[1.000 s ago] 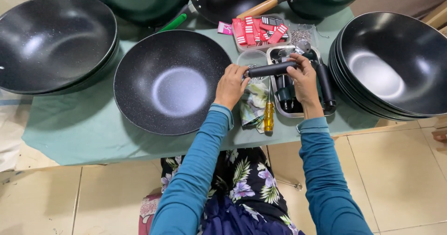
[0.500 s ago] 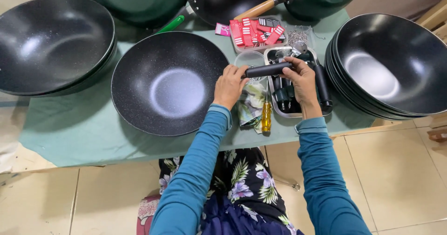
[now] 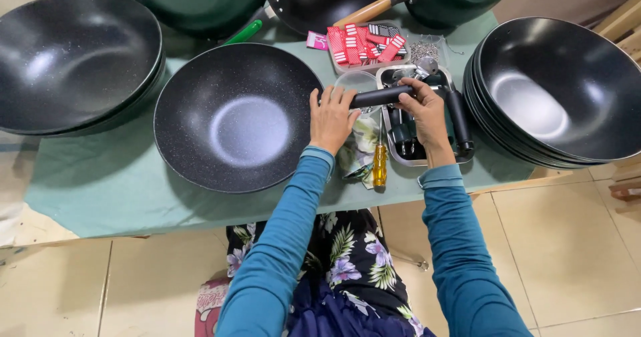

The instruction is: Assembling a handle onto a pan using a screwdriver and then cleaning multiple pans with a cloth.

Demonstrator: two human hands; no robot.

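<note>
A black speckled wok (image 3: 234, 120) lies on the green table cloth (image 3: 100, 190) in front of me. My left hand (image 3: 332, 116) rests at its right rim, fingers on the near end of a black handle (image 3: 380, 96). My right hand (image 3: 425, 113) grips the far end of that handle, over a metal tray (image 3: 414, 156) that holds more black handles. A yellow-handled screwdriver (image 3: 379, 163) lies on the cloth between my forearms.
A stack of black woks (image 3: 561, 90) stands at the right, another stack (image 3: 73, 60) at the left. Green pans and one with a wooden handle (image 3: 364, 11) line the far edge. A clear box of red packets (image 3: 367, 43) sits behind the tray. Tiled floor lies below.
The wok and both hands sit slightly higher and left in view; the handle stays held against the wok's rim. Little else differs.
</note>
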